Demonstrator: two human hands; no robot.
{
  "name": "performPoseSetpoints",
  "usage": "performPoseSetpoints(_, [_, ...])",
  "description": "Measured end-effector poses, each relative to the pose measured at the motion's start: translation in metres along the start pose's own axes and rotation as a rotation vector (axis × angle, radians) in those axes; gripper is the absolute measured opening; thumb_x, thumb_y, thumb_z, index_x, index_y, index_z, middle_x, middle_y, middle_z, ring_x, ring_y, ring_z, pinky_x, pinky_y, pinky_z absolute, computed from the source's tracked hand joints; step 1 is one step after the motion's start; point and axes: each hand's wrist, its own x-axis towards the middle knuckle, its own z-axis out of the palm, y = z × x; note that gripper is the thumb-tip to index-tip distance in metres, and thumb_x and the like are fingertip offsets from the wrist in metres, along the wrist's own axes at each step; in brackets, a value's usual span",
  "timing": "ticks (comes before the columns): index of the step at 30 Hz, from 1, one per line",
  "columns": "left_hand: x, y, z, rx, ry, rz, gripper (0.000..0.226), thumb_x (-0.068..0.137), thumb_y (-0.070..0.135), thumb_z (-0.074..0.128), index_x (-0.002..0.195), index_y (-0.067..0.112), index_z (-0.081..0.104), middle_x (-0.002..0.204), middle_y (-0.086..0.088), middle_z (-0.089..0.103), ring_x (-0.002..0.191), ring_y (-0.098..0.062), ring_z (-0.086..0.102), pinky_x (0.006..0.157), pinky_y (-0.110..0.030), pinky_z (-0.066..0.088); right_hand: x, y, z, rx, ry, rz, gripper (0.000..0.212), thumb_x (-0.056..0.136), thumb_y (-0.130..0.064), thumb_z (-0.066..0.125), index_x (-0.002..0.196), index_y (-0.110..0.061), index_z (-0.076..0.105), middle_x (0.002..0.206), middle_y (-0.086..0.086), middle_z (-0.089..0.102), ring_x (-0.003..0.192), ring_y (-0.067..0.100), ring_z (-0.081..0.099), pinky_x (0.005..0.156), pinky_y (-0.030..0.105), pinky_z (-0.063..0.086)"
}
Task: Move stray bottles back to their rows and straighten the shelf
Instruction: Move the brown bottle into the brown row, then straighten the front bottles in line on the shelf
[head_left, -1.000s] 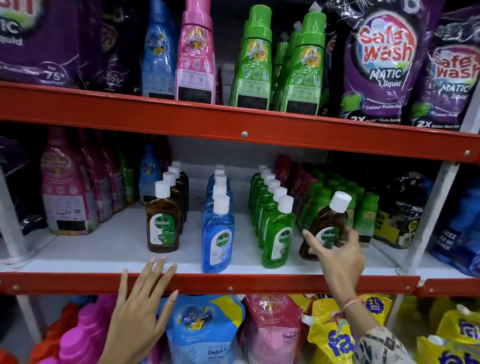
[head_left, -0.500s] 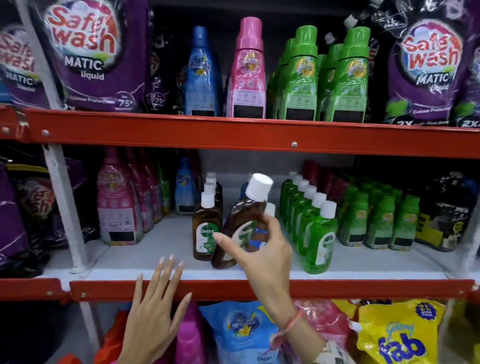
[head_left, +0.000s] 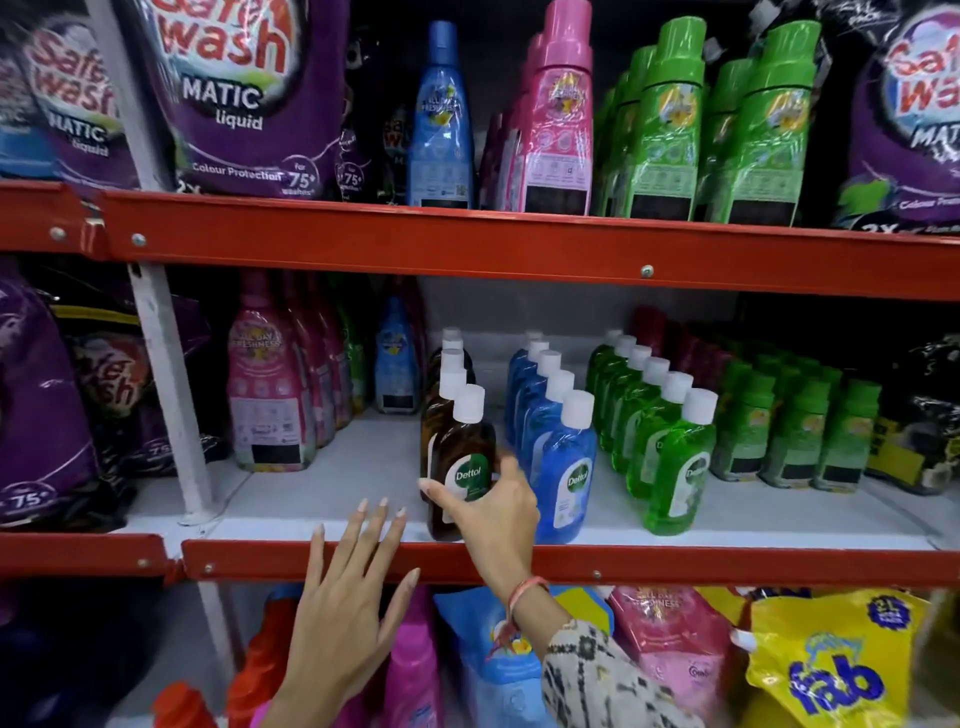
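Note:
A brown Dettol bottle (head_left: 462, 457) with a white cap stands upright at the front of the brown row (head_left: 451, 374) on the middle shelf. My right hand (head_left: 493, 506) is wrapped around its lower part, thumb on the left side. Beside it run a blue Dettol row (head_left: 558, 436) and a green Dettol row (head_left: 660, 436), each with white caps. My left hand (head_left: 353, 577) lies flat with fingers spread on the red shelf edge (head_left: 675, 564), just left of the brown bottle, holding nothing.
Pink and blue softener bottles (head_left: 270, 395) stand left on the white shelf (head_left: 322, 488), green ones (head_left: 795, 431) right. A white upright post (head_left: 166, 384) divides the bays. Purple pouches (head_left: 244, 93) and tall bottles fill the upper shelf; refill pouches (head_left: 831, 670) sit below.
My right hand carried the brown bottle from right of the green row leftwards, tilted in the air, and now it stands upright at the front of the brown row. My left hand stayed on the edge.

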Motion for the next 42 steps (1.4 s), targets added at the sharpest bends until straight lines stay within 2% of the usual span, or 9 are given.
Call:
performPoseSetpoints(6, [0.0, 0.009, -0.007, -0.086, -0.004, -0.053, 0.063, 0.097, 0.058, 0.019, 0.149, 0.025, 0.031, 0.157, 0.004, 0.033, 0.147, -0.01, 0.02, 0.121, -0.041, 0.001, -0.002, 0.003, 0.001, -0.091, -0.027, -0.085, 0.087, 0.062, -0.076, 0.069, 0.118, -0.012, 0.053, 0.112, 0.007, 0.064, 0.108, 0.026, 0.062, 0.088, 0.038, 0.052])
performPoseSetpoints(12, [0.013, 0.053, -0.037, -0.637, -0.008, -0.227, 0.077, 0.079, 0.077, 0.001, 0.146, 0.04, 0.007, 0.148, 0.025, 0.014, 0.14, 0.012, 0.009, 0.12, -0.03, -0.017, 0.0, 0.013, -0.014, -0.044, -0.173, -0.019, 0.077, 0.09, -0.071, 0.032, 0.137, -0.012, 0.048, 0.112, 0.017, 0.071, 0.11, 0.034, 0.063, 0.089, 0.039, 0.048])
performPoseSetpoints(16, [0.032, 0.064, -0.045, -0.825, -0.144, -0.335, 0.115, 0.054, 0.094, -0.01, 0.151, 0.035, 0.013, 0.144, 0.018, 0.032, 0.14, 0.005, 0.014, 0.12, -0.041, -0.018, -0.003, 0.01, -0.02, -0.046, -0.24, -0.021, 0.066, 0.097, -0.063, 0.023, 0.106, -0.014, 0.067, 0.091, 0.016, 0.072, 0.096, 0.034, 0.064, 0.084, 0.042, 0.049])
performPoseSetpoints(19, [0.042, 0.057, -0.041, -0.91, -0.196, -0.393, 0.105, 0.054, 0.095, -0.009, 0.144, 0.049, 0.02, 0.148, 0.002, 0.046, 0.146, -0.01, 0.025, 0.122, -0.041, -0.014, -0.01, 0.004, -0.025, -0.005, -0.257, -0.034, 0.062, 0.1, -0.058, 0.025, 0.087, -0.015, 0.068, 0.074, 0.012, 0.068, 0.084, 0.03, 0.062, 0.079, 0.041, 0.046])
performPoseSetpoints(22, [0.048, 0.047, -0.046, -1.09, -0.212, -0.468, 0.09, 0.054, 0.1, 0.002, 0.129, 0.06, 0.032, 0.152, 0.006, 0.038, 0.146, -0.016, 0.028, 0.124, -0.041, 0.002, -0.016, 0.001, -0.03, 0.023, -0.265, -0.027, 0.057, 0.101, -0.054, 0.028, 0.057, -0.021, 0.043, 0.054, 0.001, 0.045, 0.065, 0.023, 0.049, 0.071, 0.041, 0.04])
performPoseSetpoints(24, [0.049, 0.044, -0.052, -1.17, -0.218, -0.462, 0.116, 0.05, 0.101, 0.007, 0.144, 0.038, 0.033, 0.15, 0.008, 0.038, 0.141, -0.017, 0.037, 0.119, -0.03, 0.01, -0.015, 0.002, -0.034, 0.047, -0.248, -0.002, 0.059, 0.1, -0.054, 0.03, 0.054, -0.017, 0.03, 0.052, 0.0, 0.038, 0.059, 0.02, 0.041, 0.066, 0.04, 0.035])
performPoseSetpoints(29, [0.052, 0.043, -0.064, -1.219, -0.214, -0.462, 0.142, 0.031, 0.106, 0.016, 0.146, 0.026, 0.035, 0.151, -0.003, 0.042, 0.135, -0.022, 0.046, 0.113, -0.03, 0.021, -0.012, 0.004, -0.038, 0.056, -0.265, 0.028, 0.064, 0.099, -0.057, 0.031, 0.055, -0.011, 0.036, 0.057, 0.007, 0.045, 0.061, 0.021, 0.043, 0.07, 0.043, 0.04])
performPoseSetpoints(37, [0.049, 0.048, -0.065, -1.181, -0.203, -0.449, 0.141, 0.031, 0.106, 0.012, 0.147, 0.027, 0.034, 0.152, -0.003, 0.042, 0.136, -0.021, 0.045, 0.11, -0.028, 0.019, -0.014, -0.002, -0.045, 0.075, -0.31, 0.03, 0.06, 0.098, -0.057, 0.032, 0.057, -0.013, 0.03, 0.059, 0.01, 0.041, 0.06, 0.019, 0.04, 0.064, 0.039, 0.033])
performPoseSetpoints(42, [0.046, 0.05, -0.065, -1.146, -0.153, -0.511, 0.119, 0.053, 0.099, 0.004, 0.146, 0.032, 0.035, 0.151, -0.004, 0.044, 0.138, -0.021, 0.042, 0.113, -0.032, 0.016, -0.014, 0.0, -0.046, 0.093, -0.317, -0.034, 0.058, 0.098, -0.057, 0.031, 0.057, -0.018, 0.021, 0.053, 0.0, 0.028, 0.054, 0.015, 0.031, 0.059, 0.038, 0.028])
